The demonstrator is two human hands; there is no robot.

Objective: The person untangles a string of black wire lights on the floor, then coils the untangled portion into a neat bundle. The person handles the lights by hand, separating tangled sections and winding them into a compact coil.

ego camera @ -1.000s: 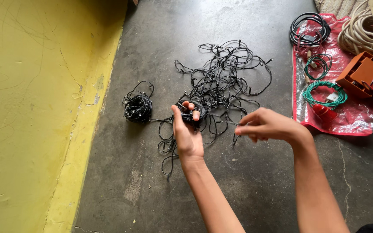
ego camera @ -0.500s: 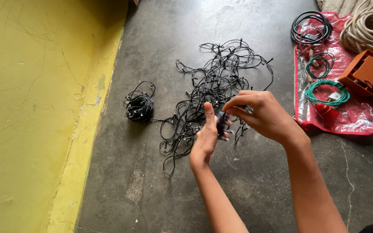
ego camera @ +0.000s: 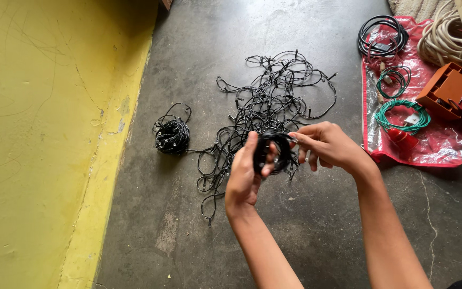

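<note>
Grey concrete floor (ego camera: 306, 230) meets a scuffed yellow wall (ego camera: 44, 144).

A small coil of black light string (ego camera: 275, 151) sat at mid-frame, wound into a loop and held off the floor. Its loose remainder (ego camera: 266, 109) sprawled tangled on the grey floor just above, toward upper centre.

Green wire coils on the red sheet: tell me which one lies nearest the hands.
The larger, brighter green coil, beside the red plug; the smaller, darker coil lies farther up the red sheet.
</note>
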